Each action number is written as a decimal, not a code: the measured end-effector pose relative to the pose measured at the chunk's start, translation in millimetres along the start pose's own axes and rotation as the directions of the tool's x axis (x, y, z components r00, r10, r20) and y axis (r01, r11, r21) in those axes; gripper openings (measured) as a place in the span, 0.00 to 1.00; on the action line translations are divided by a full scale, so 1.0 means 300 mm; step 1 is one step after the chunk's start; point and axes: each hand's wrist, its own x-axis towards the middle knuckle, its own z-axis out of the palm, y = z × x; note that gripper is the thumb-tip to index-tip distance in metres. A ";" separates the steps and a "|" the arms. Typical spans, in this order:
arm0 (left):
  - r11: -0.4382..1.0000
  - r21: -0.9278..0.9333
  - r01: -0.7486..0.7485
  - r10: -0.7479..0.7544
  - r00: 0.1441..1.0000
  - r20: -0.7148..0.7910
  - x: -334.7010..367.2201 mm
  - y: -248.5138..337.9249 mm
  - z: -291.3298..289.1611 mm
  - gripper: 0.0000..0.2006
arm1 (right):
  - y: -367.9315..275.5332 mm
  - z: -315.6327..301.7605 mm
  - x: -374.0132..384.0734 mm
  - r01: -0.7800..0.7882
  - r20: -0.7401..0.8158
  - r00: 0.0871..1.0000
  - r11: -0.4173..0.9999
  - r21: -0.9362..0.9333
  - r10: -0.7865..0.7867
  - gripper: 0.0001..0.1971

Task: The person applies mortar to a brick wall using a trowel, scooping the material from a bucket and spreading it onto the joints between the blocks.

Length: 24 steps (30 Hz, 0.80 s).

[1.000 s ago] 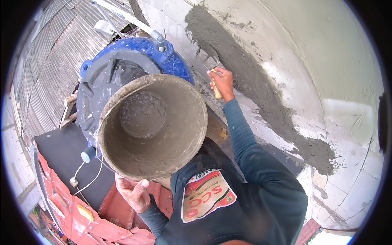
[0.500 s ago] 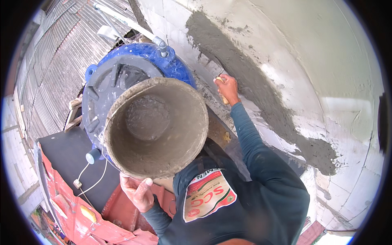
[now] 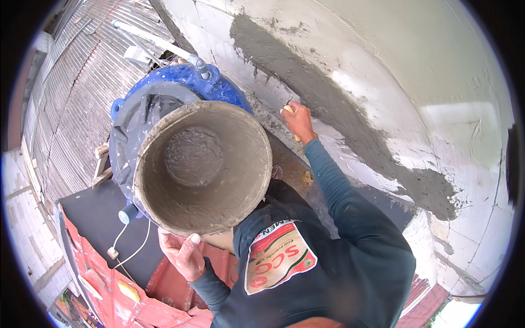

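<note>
My left hand [image 3: 185, 257] grips the near rim of a cement-caked bucket [image 3: 235, 175], the thumb up against the rim and some fingers hidden behind it. The bucket tilts so that its mouth faces me, and wet grey mortar [image 3: 194, 156] covers its bottom. In my right hand [image 3: 300, 122], fingers closed, is the pale wooden handle of a trowel [image 3: 288, 110]. Its bent metal neck shows beyond the fist; the blade is hard to make out. The trowel is beside a long band of grey mortar [image 3: 333, 104] spread along the block wall [image 3: 404, 98].
Behind the bucket stands a blue water tank [image 3: 219, 90] with a grey lid and a white pipe [image 3: 156, 41]. Corrugated roofing [image 3: 82, 93] lies left. Below are a dark panel [image 3: 95, 213], red sheet metal [image 3: 169, 273] and a white cable [image 3: 134, 251].
The view has shifted slightly, so the tank and wall sit a little further left. My right hand is slightly further left in the picture, still holding the trowel; the left keeps hold of the bucket.
</note>
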 end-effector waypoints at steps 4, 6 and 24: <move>0.998 0.055 -0.014 0.012 1.000 0.027 -0.015 0.014 0.020 0.30 | -0.126 -0.078 -0.030 -0.367 0.122 0.930 0.878 0.308 0.345 0.25; 0.998 0.056 -0.031 0.029 0.999 0.034 -0.025 0.015 0.032 0.29 | -0.123 -0.075 -0.067 -0.344 0.099 0.939 0.874 0.344 0.330 0.24; 0.997 0.060 -0.047 0.046 0.999 0.019 -0.109 0.004 0.026 0.30 | -0.108 -0.122 -0.116 -0.381 0.201 0.925 0.813 0.441 0.324 0.18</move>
